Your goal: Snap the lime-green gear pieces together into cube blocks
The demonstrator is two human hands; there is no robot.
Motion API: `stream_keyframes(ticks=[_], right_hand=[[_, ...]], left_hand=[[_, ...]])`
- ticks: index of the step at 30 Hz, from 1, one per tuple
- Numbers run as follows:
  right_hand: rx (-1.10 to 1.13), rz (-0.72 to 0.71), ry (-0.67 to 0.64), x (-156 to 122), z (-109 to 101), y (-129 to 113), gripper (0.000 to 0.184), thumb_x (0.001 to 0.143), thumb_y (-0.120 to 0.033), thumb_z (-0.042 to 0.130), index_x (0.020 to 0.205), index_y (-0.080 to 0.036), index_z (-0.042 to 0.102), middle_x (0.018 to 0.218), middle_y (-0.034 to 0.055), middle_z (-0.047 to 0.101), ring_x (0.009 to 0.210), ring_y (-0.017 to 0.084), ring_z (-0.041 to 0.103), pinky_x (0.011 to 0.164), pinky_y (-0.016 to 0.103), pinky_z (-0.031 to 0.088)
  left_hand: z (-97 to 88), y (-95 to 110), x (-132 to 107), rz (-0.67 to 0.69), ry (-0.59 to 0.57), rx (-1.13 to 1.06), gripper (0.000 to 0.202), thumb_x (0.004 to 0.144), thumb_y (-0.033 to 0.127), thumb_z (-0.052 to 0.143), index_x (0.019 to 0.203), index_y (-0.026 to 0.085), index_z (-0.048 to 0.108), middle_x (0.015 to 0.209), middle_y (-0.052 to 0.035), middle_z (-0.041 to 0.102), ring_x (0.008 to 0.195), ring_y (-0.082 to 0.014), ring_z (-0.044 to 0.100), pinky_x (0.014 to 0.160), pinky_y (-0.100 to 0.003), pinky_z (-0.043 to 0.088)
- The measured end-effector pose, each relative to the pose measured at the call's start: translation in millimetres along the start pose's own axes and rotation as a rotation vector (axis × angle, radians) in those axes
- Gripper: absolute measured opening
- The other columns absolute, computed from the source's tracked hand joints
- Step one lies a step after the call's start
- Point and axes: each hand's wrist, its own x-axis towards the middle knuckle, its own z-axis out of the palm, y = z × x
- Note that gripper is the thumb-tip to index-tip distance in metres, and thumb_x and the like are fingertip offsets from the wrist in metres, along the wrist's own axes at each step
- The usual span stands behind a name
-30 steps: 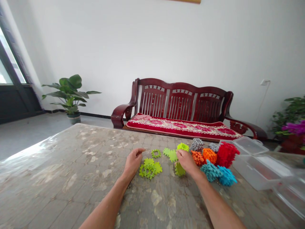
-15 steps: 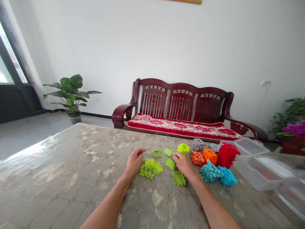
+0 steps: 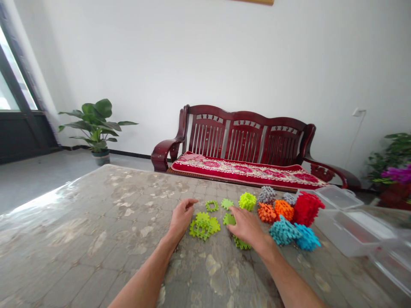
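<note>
My right hand [image 3: 246,224] is over the right edge of a green toothed puzzle tile [image 3: 227,219], thumb and fingers apart around it; whether they touch the tile I cannot tell. Its palm partly covers another green tile [image 3: 241,244] below. My left hand [image 3: 183,216] rests on the table left of the green pieces, its index finger stretched out and nothing seen in it. Close by lie a hollow square green frame piece [image 3: 207,209], a small cluster of overlapping green pieces [image 3: 213,225] and a light green tile [image 3: 227,203].
Heaps of toothed pieces stand to the right: yellow-green [image 3: 247,201], grey [image 3: 266,194], orange [image 3: 284,209], red [image 3: 307,208], teal [image 3: 284,231] and blue [image 3: 307,238]. Beyond them are clear plastic boxes [image 3: 346,237]. A wooden bench [image 3: 245,141] stands behind the patterned tablecloth [image 3: 128,239].
My right hand has shifted slightly down and left, its thumb now parted from the fingers, covering more of the tiles below it. My left hand has barely moved.
</note>
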Motion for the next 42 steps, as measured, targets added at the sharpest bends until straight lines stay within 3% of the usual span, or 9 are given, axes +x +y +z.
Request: stream_keyframes(ticks=[7,11,16,21,28,32,35,42], right_hand=[[-0.004,0.015,0.1,23.9,-11.4,1.0,0.06,0.082,-0.03,0.058,0.14,-0.018,0.048,0.124,0.0105,0.068,0.113,0.027,0.063,0.091,0.034,0.045],[-0.14,0.003,0.066,47.4,-17.8,-0.8,0.061,0.084,-0.031,0.059,0.142,-0.018,0.046,0.119,0.0135,0.07,0.111,0.029,0.062,0.092,0.037,0.042],[-0.221,-0.074,-0.012,63.2,-11.8,2.6,0.048,0.083,-0.038,0.062,0.128,-0.022,0.06,0.116,0.013,0.071,0.117,0.032,0.055,0.101,0.044,0.032],[-0.22,-0.107,-0.016,66.1,-7.5,6.0,0.042,0.083,-0.03,0.058,0.124,-0.022,0.063,0.117,0.0125,0.071,0.115,0.031,0.054,0.101,0.045,0.031],[-0.089,-0.136,0.008,42.9,-20.0,6.1,0.043,0.08,-0.025,0.059,0.123,-0.025,0.065,0.125,0.0081,0.068,0.117,0.028,0.055,0.098,0.038,0.038],[0.157,-0.212,-0.215,13.0,-29.1,27.1,0.05,0.071,-0.032,0.071,0.12,-0.024,0.067,0.121,0.0056,0.068,0.11,0.026,0.06,0.093,0.033,0.043],[0.186,-0.278,-0.368,-6.3,-30.8,44.9,0.063,0.06,-0.035,0.081,0.12,-0.022,0.066,0.116,0.0062,0.066,0.108,0.027,0.059,0.09,0.033,0.045],[0.098,-0.204,-0.277,-15.4,-18.4,48.1,0.05,0.058,-0.029,0.079,0.104,-0.02,0.064,0.108,0.0064,0.063,0.103,0.026,0.058,0.085,0.032,0.043]], left_hand=[[0.9,-2.6,0.6,0.004,-0.012,0.015,0.033,0.073,0.007,0.049,0.094,0.017,0.073,0.089,-0.0028,0.076,0.085,-0.0191,0.068,0.086,-0.029,0.05],[1.3,-3.8,1.0,0.003,-0.013,0.022,0.034,0.073,0.008,0.049,0.095,0.016,0.073,0.09,-0.0036,0.076,0.087,-0.0198,0.068,0.086,-0.03,0.05],[1.7,-3.5,0.9,0.001,-0.004,0.025,0.034,0.072,0.008,0.049,0.095,0.016,0.073,0.089,-0.003,0.076,0.084,-0.019,0.068,0.084,-0.029,0.051],[1.1,-1.8,0.4,0.004,-0.008,0.031,0.034,0.072,0.008,0.049,0.094,0.017,0.073,0.087,-0.0019,0.076,0.082,-0.0181,0.069,0.082,-0.028,0.051],[0.8,0.3,-0.3,0.008,-0.001,0.039,0.034,0.073,0.006,0.049,0.094,0.017,0.073,0.092,-0.0033,0.076,0.088,-0.0191,0.069,0.084,-0.028,0.05],[1.3,-0.2,-0.4,0.006,-0.002,0.042,0.034,0.073,0.005,0.049,0.094,0.017,0.073,0.091,-0.0029,0.076,0.087,-0.0186,0.068,0.083,-0.028,0.05],[1.0,0.2,-0.8,0.005,-0.008,0.045,0.034,0.073,0.006,0.05,0.094,0.017,0.074,0.088,-0.0022,0.076,0.084,-0.0183,0.068,0.08,-0.027,0.05],[0.3,1.9,-0.7,0.001,-0.008,0.049,0.033,0.073,0.007,0.05,0.093,0.017,0.074,0.087,-0.0017,0.076,0.082,-0.0186,0.069,0.079,-0.027,0.05]])
